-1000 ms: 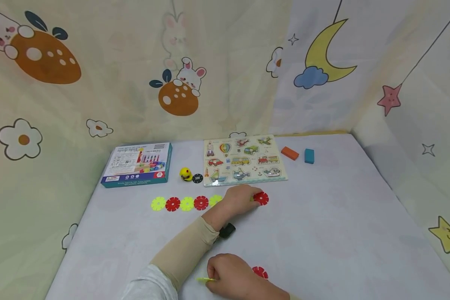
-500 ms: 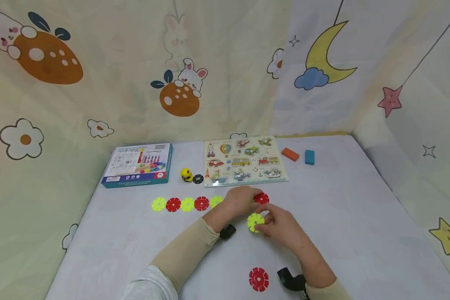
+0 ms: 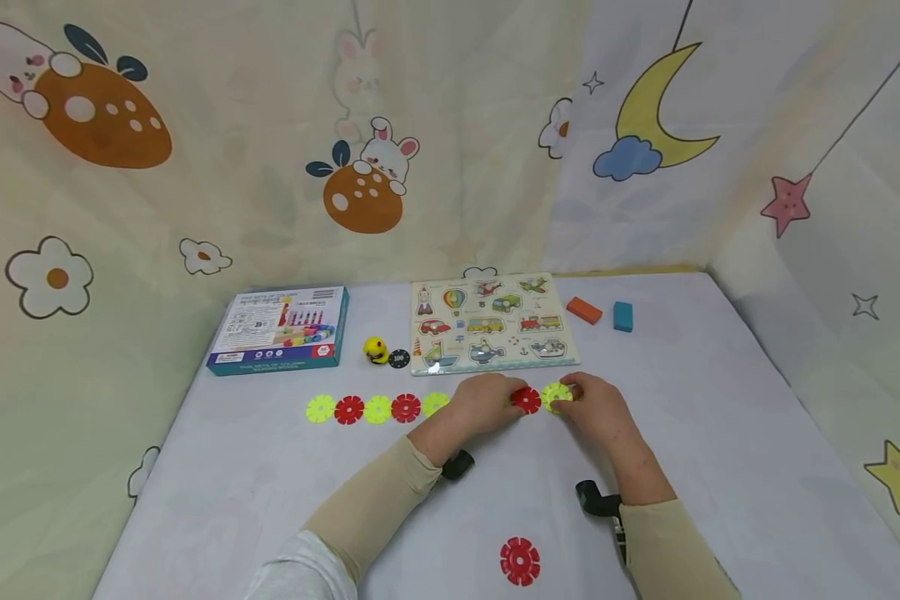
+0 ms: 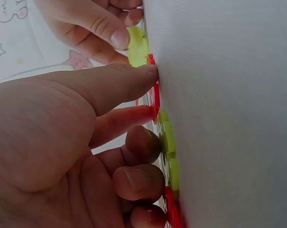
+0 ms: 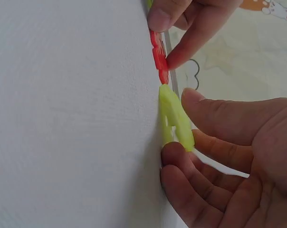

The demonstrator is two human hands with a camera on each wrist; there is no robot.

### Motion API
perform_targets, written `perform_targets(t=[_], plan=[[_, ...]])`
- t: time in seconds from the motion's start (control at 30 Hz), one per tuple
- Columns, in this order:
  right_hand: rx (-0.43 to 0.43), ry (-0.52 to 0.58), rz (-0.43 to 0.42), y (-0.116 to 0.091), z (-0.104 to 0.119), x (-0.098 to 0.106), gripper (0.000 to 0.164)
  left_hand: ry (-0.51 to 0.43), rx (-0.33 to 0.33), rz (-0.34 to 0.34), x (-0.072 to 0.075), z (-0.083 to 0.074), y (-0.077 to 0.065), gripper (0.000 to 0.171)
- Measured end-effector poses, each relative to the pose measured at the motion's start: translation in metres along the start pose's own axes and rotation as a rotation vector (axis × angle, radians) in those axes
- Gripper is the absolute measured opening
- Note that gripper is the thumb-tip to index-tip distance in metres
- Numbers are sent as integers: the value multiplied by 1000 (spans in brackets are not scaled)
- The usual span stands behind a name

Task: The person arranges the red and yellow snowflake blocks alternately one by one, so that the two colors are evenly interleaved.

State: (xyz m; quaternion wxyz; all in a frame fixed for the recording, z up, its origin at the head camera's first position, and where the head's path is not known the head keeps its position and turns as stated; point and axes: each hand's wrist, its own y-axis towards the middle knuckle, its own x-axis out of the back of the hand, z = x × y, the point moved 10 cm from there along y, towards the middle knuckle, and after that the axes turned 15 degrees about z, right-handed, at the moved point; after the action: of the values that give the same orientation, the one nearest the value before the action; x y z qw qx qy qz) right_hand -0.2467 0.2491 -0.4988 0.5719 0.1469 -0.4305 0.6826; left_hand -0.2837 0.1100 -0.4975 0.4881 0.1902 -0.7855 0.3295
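Note:
In the head view my left hand (image 3: 483, 405) steadies a red slotted snowflake disc (image 3: 527, 401), its thumb and forefinger at the disc's edges. That disc lies flat on the table. To its right, my right hand (image 3: 598, 408) pinches a yellow-green snowflake disc (image 5: 170, 114), which is slightly tilted beside the red one in the right wrist view. Leftward runs a row of alternating yellow-green and red discs (image 3: 349, 409), partly hidden by the left hand. In the left wrist view, the other left fingers rest by another yellow-green disc (image 4: 167, 135).
A single red disc (image 3: 520, 561) lies near the front. Behind the row are a boxed toy set (image 3: 277, 329), a yellow figure (image 3: 376, 350), a black 100 chip (image 3: 399, 358) and a vehicle puzzle board (image 3: 495, 323). An orange block (image 3: 584, 310) and a blue block (image 3: 622, 317) stand farther right.
My right hand has carried the yellow-green disc from the front of the table up to the right end of the row, uncovering the front red disc. The left hand has stayed put.

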Motion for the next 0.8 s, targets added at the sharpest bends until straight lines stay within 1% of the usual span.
perform_targets(t=[0.13, 0.4, 0.53, 0.67, 0.8], plan=[[14, -29, 1, 2, -1, -1, 53, 8, 1, -4, 1, -2, -1, 41], [5, -55, -23, 2, -4, -3, 53, 28, 4, -5, 3, -5, -3, 41], [20, -56, -10, 1, -1, -4, 53, 28, -4, 2, 3, -5, -2, 42], [41, -43, 8, -2, 1, -5, 57, 9, -12, 1, 4, -8, 0, 46], [66, -31, 13, -11, 1, -5, 56, -28, -21, 5, 5, -16, 5, 48]])
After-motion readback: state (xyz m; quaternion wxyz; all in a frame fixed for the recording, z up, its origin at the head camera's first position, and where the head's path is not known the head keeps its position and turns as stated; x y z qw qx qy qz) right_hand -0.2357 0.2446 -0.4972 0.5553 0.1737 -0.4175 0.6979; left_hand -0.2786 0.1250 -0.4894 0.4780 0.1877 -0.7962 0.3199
